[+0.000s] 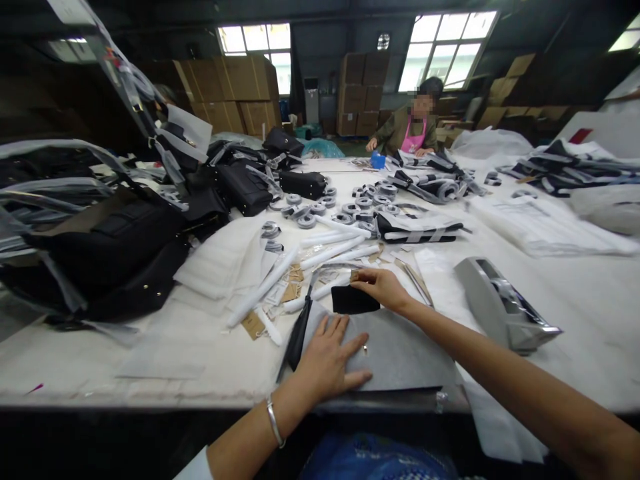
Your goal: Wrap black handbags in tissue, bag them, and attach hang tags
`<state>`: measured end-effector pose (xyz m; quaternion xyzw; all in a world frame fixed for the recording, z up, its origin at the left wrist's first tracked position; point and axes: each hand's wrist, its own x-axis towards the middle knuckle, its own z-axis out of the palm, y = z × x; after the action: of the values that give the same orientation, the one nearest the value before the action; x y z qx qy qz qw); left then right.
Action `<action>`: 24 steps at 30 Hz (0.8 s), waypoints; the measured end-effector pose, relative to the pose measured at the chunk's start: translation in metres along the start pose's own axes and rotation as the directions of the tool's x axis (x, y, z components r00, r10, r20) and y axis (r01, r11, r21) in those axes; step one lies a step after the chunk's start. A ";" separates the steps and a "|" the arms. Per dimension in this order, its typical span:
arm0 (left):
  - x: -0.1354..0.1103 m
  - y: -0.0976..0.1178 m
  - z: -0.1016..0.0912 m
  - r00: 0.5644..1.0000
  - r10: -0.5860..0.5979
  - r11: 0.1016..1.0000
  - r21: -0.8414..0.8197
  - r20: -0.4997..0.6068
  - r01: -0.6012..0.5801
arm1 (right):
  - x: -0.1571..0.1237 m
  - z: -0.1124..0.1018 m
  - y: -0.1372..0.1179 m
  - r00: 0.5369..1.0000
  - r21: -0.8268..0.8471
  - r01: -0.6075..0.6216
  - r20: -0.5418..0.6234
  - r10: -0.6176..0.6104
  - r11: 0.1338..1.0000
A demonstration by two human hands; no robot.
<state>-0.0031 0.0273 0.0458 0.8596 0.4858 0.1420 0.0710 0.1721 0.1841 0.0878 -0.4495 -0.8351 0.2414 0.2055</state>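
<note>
A handbag lies on the table edge in front of me, with a grey sheet point(405, 350) over its front and its black side point(299, 337) showing at the left. My left hand point(333, 357) rests flat on the sheet, fingers spread, beside a small metal clasp. At the bag's top edge, my right hand point(383, 287) pinches a small brown tag point(354, 275), partly hidden by the fingers. Just below that hand is a black panel point(355, 300). The bag's wrapped handle point(330, 268) arches behind it.
White foam tubes point(265, 287) and brown card tags point(253, 325) lie beyond the bag. A grey tape dispenser point(500, 307) stands right. Black bags point(110, 247) pile up left, with foam sheets point(225, 257) nearby. Wrapped strap rolls point(360, 203) lie farther back. Across the table is a person point(413, 130).
</note>
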 end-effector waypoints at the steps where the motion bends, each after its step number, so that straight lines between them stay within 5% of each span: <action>1: 0.000 0.000 -0.001 1.000 0.002 1.000 -0.006 -0.006 -0.002 | -0.014 -0.004 -0.003 0.999 0.027 0.033 0.003 -0.033 0.999; 6: 0.001 0.001 -0.001 0.999 0.016 1.000 -0.019 -0.052 -0.017 | -0.087 -0.003 0.003 0.942 0.110 0.315 0.081 -0.325 0.943; 9: 0.001 0.001 0.000 0.997 0.027 0.999 -0.040 -0.066 -0.030 | -0.108 0.009 0.015 0.894 0.086 0.423 0.121 -0.431 0.902; 14: -0.003 0.001 0.003 0.990 0.045 0.998 -0.039 -0.132 -0.051 | -0.113 0.013 0.018 0.879 0.117 0.436 0.156 -0.450 0.892; 19: -0.014 0.004 0.007 0.941 0.072 0.997 0.033 -0.330 -0.064 | -0.115 0.017 0.015 0.896 0.098 0.401 0.165 -0.412 0.911; 21: -0.017 0.004 0.007 0.910 0.144 0.989 0.087 -0.389 -0.120 | -0.115 0.020 0.016 0.892 0.084 0.409 0.172 -0.417 0.909; 24: -0.017 0.004 0.006 0.873 0.351 0.936 0.121 -0.340 -0.330 | -0.113 0.022 0.016 0.882 0.058 0.435 0.172 -0.439 0.898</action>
<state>-0.0060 0.0107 0.0386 0.8932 0.3356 0.2911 -0.0696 0.2279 0.0912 0.0469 -0.2242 -0.9278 0.2360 0.1821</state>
